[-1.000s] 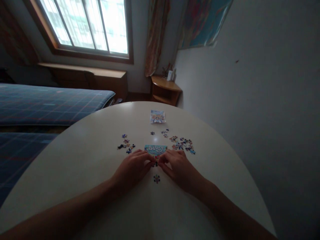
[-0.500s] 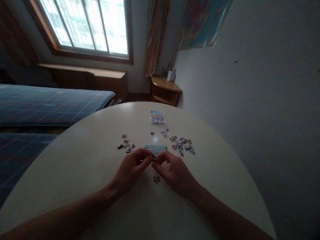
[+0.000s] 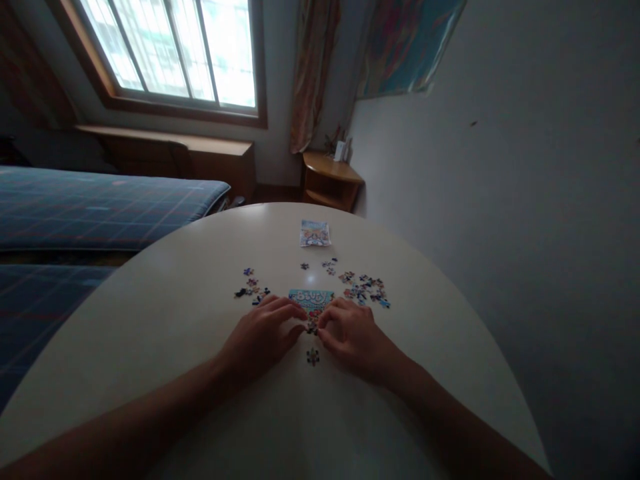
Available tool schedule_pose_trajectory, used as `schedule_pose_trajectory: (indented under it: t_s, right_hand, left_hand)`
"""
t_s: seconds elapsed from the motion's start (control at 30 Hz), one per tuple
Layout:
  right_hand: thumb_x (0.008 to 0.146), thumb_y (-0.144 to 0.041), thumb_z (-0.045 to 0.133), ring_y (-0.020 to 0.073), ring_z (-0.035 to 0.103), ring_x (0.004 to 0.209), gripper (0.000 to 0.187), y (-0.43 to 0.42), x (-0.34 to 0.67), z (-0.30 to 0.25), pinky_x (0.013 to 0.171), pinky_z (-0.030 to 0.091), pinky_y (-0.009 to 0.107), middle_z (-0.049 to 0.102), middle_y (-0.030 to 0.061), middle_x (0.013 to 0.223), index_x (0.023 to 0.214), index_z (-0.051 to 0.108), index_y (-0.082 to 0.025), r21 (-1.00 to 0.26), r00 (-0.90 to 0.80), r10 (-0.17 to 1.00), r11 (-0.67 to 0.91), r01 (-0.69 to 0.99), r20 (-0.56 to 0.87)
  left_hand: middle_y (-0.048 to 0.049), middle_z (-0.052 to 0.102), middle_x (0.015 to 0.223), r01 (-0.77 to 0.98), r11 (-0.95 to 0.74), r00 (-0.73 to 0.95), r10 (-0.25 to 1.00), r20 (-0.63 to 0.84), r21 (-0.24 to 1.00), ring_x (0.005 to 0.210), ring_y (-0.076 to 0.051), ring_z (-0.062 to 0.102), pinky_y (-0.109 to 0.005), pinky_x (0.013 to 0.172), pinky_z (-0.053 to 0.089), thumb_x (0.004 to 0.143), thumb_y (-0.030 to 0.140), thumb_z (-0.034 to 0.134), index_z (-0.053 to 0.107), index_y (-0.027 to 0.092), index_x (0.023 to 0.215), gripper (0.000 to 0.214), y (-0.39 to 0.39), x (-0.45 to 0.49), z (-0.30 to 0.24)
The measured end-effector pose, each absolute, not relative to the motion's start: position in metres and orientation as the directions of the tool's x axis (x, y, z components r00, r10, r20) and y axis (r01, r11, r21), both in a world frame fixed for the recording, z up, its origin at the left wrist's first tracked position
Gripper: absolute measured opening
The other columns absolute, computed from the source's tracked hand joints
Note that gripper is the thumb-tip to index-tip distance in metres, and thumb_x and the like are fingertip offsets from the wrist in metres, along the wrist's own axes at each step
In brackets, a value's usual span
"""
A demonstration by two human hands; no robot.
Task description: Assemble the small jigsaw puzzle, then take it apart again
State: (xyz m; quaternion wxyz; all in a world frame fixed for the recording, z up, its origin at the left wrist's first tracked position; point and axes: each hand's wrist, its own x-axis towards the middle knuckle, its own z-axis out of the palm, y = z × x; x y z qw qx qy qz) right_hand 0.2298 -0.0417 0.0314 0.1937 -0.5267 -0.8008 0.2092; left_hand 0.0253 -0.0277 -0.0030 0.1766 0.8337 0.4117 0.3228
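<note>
My left hand and my right hand rest low on the round white table, fingertips meeting over a small puzzle piece. That piece sits at the near edge of a partly joined blue puzzle section just beyond my fingers. Both hands have their fingers curled and pinched together around the piece. One loose piece lies on the table between my wrists.
Loose pieces lie in a small cluster to the left and a bigger scatter to the right. A small picture card lies farther back. A bed stands left, a wooden corner shelf behind, a wall on the right.
Half a second ago both hands were lifted a little, pinching the piece above the table. They have come back down to the table at the near edge of the joined section.
</note>
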Motion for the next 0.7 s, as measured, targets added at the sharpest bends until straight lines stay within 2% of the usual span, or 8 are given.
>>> schedule_pose_trajectory:
  t_s: [0.1, 0.2, 0.4, 0.7]
  right_hand:
    - [0.084, -0.022, 0.062, 0.019, 0.059, 0.1, 0.006, -0.0428, 0.229, 0.0291, 0.089, 0.032, 0.039, 0.066, 0.0013, 0.096, 0.085, 0.068, -0.022, -0.483, -0.369, 0.924, 0.369, 0.794, 0.098]
    - [0.085, -0.023, 0.062, 0.019, 0.059, 0.099, 0.006, -0.0421, 0.2285, 0.0269, 0.088, 0.031, 0.038, 0.066, 0.0014, 0.097, 0.086, 0.068, -0.023, -0.459, -0.362, 0.926, 0.369, 0.808, 0.107]
    - [0.084, -0.025, 0.063, 0.0211, 0.059, 0.1, 0.005, -0.041, 0.2286, 0.0245, 0.086, 0.032, 0.038, 0.065, 0.0021, 0.097, 0.087, 0.067, -0.023, -0.39, -0.357, 0.927, 0.373, 0.842, 0.115]
    - [0.087, -0.025, 0.06, 0.022, 0.059, 0.101, 0.007, -0.0402, 0.2308, 0.0239, 0.086, 0.032, 0.038, 0.066, 0.0034, 0.098, 0.089, 0.067, -0.023, -0.372, -0.36, 0.927, 0.372, 0.85, 0.104]
  left_hand:
    - [-0.0007, 0.072, 0.096, 0.551, -0.674, 0.544, 0.737, 0.4, 0.492, 0.091, -0.019, 0.06, -0.033, 0.082, 0.051, 0.089, 0.018, 0.06, 0.07, 0.024, 0.089, 0.011, -0.0252, 0.0242, -0.0067]
    - [0.0001, 0.072, 0.097, 0.568, -0.693, 0.564, 0.721, 0.402, 0.444, 0.091, -0.019, 0.06, -0.032, 0.08, 0.052, 0.09, 0.018, 0.062, 0.07, 0.025, 0.087, 0.011, -0.0237, 0.0239, -0.0089]
    - [0.0, 0.072, 0.096, 0.597, -0.692, 0.566, 0.722, 0.399, 0.406, 0.092, -0.02, 0.059, -0.033, 0.081, 0.052, 0.087, 0.016, 0.065, 0.069, 0.023, 0.089, 0.008, -0.0236, 0.0243, -0.0084]
    - [-0.0004, 0.072, 0.094, 0.588, -0.73, 0.595, 0.683, 0.425, 0.35, 0.089, -0.019, 0.06, -0.033, 0.079, 0.052, 0.089, 0.017, 0.063, 0.068, 0.023, 0.086, 0.008, -0.0222, 0.0239, -0.0082]
